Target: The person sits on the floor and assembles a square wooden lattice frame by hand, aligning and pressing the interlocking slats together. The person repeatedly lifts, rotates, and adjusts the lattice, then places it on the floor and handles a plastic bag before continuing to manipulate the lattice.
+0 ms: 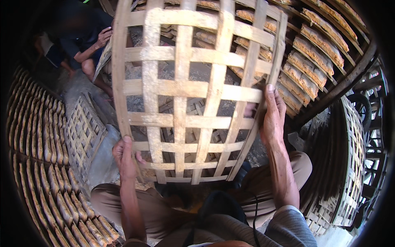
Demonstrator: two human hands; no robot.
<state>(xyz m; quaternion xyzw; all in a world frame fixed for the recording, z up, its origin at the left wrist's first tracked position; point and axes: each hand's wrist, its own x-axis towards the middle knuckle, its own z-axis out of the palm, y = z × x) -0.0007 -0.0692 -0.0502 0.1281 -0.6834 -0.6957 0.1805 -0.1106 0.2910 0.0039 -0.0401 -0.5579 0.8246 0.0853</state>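
A woven bamboo rack (pixel 181 87) with a wooden frame is raised in front of me, tilted up, its open lattice carrying nothing. My left hand (pixel 125 155) is closed around its lower left edge, thumb on the near side and fingertips showing through the weave. Along the right edge, about mid-height, my right hand (pixel 272 115) grips the frame with the thumb upright; the other fingers are mostly behind the slats. Through the gaps I see more woven racks lying below, partly hidden.
Racks loaded with orange-brown slabs (pixel 314 57) rise at the far right, and more slabs (pixel 57 193) line the left. A woven panel (pixel 84 133) leans near a grey block (pixel 105 154). Stacked racks (pixel 349 160) stand at right. Another person's hand (pixel 103 38) holds a panel at far left.
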